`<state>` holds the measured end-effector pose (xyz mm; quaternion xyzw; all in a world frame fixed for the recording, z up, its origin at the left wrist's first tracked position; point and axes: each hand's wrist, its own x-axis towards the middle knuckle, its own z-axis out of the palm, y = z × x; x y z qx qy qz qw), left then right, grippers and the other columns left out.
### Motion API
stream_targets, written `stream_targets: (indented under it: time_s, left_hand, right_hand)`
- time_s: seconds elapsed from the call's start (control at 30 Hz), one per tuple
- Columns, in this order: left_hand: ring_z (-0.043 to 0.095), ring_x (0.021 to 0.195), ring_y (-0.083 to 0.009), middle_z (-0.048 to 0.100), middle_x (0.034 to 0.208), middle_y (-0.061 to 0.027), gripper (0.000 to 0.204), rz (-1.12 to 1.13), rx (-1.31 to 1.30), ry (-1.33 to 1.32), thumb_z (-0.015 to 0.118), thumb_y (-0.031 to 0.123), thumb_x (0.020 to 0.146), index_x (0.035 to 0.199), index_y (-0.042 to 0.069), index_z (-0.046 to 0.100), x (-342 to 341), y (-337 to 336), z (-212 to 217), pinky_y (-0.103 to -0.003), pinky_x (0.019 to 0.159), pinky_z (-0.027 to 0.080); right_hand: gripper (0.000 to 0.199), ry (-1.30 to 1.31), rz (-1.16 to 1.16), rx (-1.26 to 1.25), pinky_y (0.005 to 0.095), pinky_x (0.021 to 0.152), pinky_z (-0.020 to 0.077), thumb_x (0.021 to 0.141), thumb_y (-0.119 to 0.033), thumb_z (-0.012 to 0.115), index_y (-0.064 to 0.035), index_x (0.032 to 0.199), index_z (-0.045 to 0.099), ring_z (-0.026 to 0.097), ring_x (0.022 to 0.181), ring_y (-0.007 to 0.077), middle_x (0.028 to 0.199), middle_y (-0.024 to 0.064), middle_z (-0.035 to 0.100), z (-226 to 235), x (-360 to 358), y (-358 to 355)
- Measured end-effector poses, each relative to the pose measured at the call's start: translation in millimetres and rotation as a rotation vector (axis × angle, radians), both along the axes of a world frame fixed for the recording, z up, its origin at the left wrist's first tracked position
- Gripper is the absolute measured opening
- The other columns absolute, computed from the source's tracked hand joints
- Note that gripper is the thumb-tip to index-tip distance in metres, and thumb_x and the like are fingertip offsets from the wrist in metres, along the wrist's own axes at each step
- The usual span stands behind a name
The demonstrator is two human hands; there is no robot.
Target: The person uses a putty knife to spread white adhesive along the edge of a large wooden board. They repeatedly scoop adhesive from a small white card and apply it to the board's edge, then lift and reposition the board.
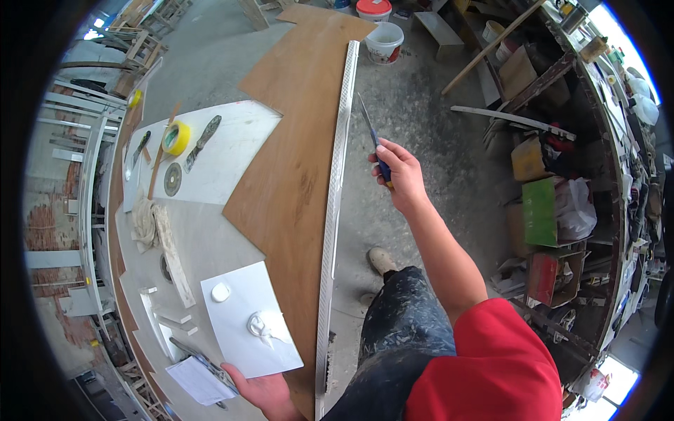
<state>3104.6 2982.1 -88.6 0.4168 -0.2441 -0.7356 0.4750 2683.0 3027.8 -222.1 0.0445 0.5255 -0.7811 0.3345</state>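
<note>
My right hand grips the blue handle of a putty knife, its narrow blade pointing up and away toward a long perforated metal corner strip that runs along the edge of a brown wooden board. My left hand holds the near edge of a white square panel carrying a blob of white filler and a small white lump. The blade is just right of the strip, not clearly touching it.
On the bench to the left lie a roll of yellow tape, a trowel, a round disc, rags and plaster pieces. White buckets stand on the concrete floor beyond. Cluttered shelves line the right side.
</note>
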Motion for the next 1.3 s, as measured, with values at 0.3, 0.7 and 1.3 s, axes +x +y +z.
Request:
stream_targets:
  time_s: [0.3, 0.7, 1.3]
  left_hand:
    - [0.039, 0.140, -0.0295, 0.039, 0.156, -0.0087, 0.064, 0.025, 0.004, 0.047, 0.047, 0.046, 0.104, 0.153, 0.007, 0.033, -17, -5, -1, -0.048, 0.117, 0.030]
    - [0.036, 0.142, -0.0305, 0.036, 0.158, -0.0104, 0.064, 0.079, 0.024, 0.088, 0.044, 0.045, 0.105, 0.154, 0.007, 0.032, -17, 14, 7, -0.049, 0.118, 0.027]
    - [0.049, 0.132, -0.0238, 0.050, 0.146, -0.0067, 0.062, 0.026, -0.087, 0.143, 0.043, 0.049, 0.104, 0.149, 0.006, 0.039, 167, 83, 12, -0.042, 0.107, 0.042]
  right_hand:
    - [0.037, 0.099, -0.031, 0.133, 0.0245, 0.057, 0.0450, 0.094, -0.016, 0.067, -0.0032, 0.128, 0.062, 0.060, 0.067, 0.0097, 0.092, 0.0028, 0.068, -20, -13, -33]
    - [0.038, 0.188, -0.085, 0.298, 0.0226, 0.055, 0.0441, 0.092, -0.013, 0.069, -0.0026, 0.128, 0.064, 0.057, 0.066, 0.0068, 0.090, 0.0009, 0.067, -44, 16, -11]
    - [0.031, 1.159, 1.055, 0.049, 0.0337, 0.070, 0.0542, 0.079, -0.001, 0.077, -0.0025, 0.109, 0.073, 0.069, 0.080, 0.0265, 0.092, 0.0139, 0.070, 177, 313, 137]
